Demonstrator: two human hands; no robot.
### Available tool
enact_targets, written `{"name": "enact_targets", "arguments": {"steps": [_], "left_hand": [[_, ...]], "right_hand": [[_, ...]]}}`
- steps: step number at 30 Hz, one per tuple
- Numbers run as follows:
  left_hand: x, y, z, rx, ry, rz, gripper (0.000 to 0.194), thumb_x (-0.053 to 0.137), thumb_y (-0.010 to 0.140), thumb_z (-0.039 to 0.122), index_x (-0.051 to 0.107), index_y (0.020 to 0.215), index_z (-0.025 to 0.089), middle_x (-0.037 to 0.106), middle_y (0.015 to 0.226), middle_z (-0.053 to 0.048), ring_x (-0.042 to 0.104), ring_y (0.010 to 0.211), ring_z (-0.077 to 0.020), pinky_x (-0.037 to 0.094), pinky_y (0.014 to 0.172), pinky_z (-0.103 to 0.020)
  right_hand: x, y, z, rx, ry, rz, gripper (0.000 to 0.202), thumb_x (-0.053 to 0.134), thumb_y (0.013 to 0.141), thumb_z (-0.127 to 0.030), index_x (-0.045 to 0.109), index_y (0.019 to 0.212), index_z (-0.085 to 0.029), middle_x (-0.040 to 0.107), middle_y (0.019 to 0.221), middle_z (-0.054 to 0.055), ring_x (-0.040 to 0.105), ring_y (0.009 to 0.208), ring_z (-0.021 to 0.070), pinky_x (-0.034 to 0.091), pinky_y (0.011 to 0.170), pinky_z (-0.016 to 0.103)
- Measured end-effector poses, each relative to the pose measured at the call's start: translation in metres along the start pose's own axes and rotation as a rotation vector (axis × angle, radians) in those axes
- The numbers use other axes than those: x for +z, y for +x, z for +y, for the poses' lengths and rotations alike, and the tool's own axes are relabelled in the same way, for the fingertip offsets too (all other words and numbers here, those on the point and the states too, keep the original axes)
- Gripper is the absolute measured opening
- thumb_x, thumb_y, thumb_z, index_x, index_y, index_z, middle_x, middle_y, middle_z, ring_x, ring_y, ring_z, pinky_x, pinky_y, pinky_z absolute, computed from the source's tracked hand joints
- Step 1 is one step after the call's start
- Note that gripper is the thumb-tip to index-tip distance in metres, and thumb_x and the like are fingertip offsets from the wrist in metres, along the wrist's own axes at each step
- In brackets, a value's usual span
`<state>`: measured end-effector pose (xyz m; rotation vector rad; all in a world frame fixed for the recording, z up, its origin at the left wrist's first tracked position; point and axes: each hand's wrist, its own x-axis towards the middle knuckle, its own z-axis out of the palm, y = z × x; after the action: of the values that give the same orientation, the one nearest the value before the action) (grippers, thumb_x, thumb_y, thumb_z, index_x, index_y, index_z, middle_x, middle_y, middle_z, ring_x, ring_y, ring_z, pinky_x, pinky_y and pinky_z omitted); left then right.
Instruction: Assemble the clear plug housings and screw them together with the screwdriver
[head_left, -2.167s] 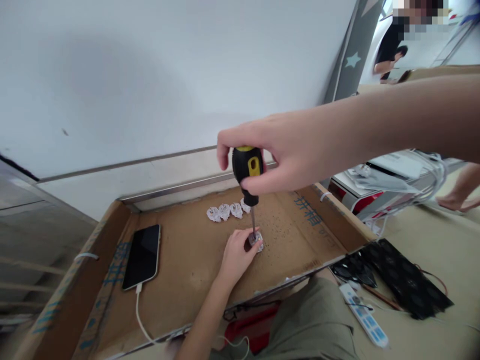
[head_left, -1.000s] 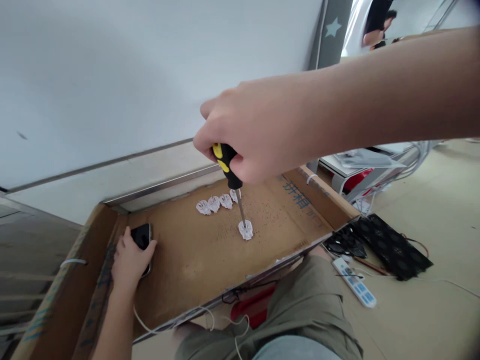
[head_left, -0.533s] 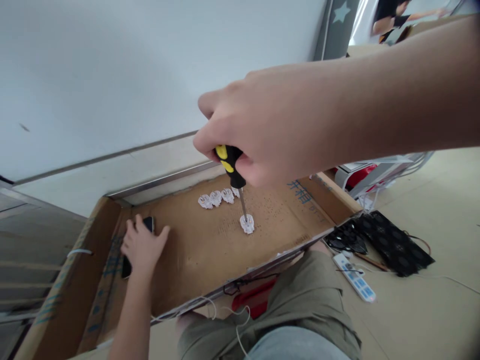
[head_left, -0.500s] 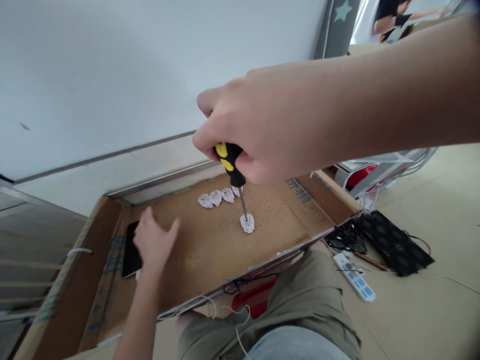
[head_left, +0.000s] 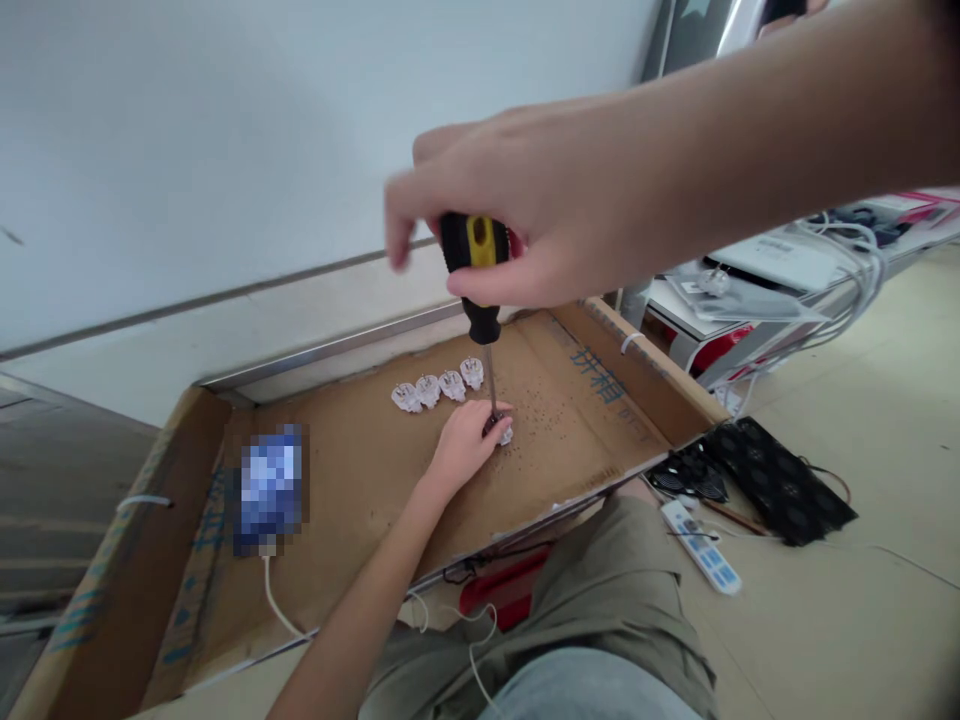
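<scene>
My right hand (head_left: 517, 205) is around the yellow and black handle of a screwdriver (head_left: 481, 320), its index finger lifted off. The shaft points straight down at a small white plug part (head_left: 505, 436) on the cardboard. My left hand (head_left: 469, 440) is closed around that same part, hiding much of it, with fingers close to the screwdriver's tip. Just behind lie several more white plug parts (head_left: 451, 384) in a row, metal pins upward. Small dark screws or specks (head_left: 536, 405) are scattered on the cardboard right of my left hand.
The shallow cardboard box (head_left: 360, 490) has raised side walls. At its left lies a phone (head_left: 270, 490), screen lit and blurred, with a white cable (head_left: 277, 600). On the floor at right are a power strip (head_left: 701, 545) and a black panel (head_left: 776, 480). A cluttered shelf (head_left: 780, 260) stands behind.
My left hand has moved right from the phone to the plug part under the screwdriver. The phone's screen is now lit. My right hand has risen slightly, with the screwdriver more upright.
</scene>
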<state>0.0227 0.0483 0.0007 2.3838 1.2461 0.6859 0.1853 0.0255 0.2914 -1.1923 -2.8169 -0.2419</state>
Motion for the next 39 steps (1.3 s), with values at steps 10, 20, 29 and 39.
{"name": "enact_targets", "arguments": {"steps": [10,20,29,39], "left_hand": [[0.004,-0.005,0.002,-0.049,-0.008,0.077,0.021,0.050,0.089,0.032,0.060,0.105,0.022,0.069,0.098,-0.004,0.062,0.093,-0.0196,0.045,0.086,-0.034],[0.002,-0.008,-0.002,-0.080,-0.016,0.150,0.026,0.056,0.085,0.038,0.060,0.105,0.022,0.066,0.098,-0.003,0.059,0.091,-0.0190,0.045,0.084,-0.032],[0.000,-0.010,-0.002,-0.099,-0.043,0.119,0.039,0.067,0.074,0.043,0.060,0.106,0.023,0.066,0.102,-0.003,0.059,0.096,-0.0211,0.045,0.087,-0.035],[0.001,-0.006,-0.003,-0.088,-0.086,0.129,0.023,0.063,0.078,0.036,0.063,0.098,0.023,0.068,0.096,-0.002,0.061,0.088,-0.0192,0.046,0.082,-0.033]], "right_hand": [[-0.003,0.011,0.004,0.191,-0.045,-0.052,0.027,0.046,0.083,-0.037,0.060,0.105,-0.033,0.055,0.070,-0.005,0.050,0.063,0.0097,0.033,0.061,0.026],[-0.006,0.008,0.002,0.193,0.161,-0.069,0.032,0.052,0.084,-0.027,0.056,0.112,-0.040,0.056,0.101,-0.011,0.047,0.070,0.0047,0.035,0.063,0.024],[0.002,0.025,0.020,0.107,-0.266,-0.126,0.054,0.064,0.068,-0.050,0.049,0.119,-0.042,0.058,0.095,-0.009,0.056,0.070,0.0122,0.039,0.062,0.026],[-0.015,0.004,-0.003,0.067,-0.157,-0.178,0.027,0.050,0.081,-0.034,0.053,0.107,-0.041,0.047,0.052,-0.013,0.036,0.037,0.0032,0.022,0.037,0.016]]}}
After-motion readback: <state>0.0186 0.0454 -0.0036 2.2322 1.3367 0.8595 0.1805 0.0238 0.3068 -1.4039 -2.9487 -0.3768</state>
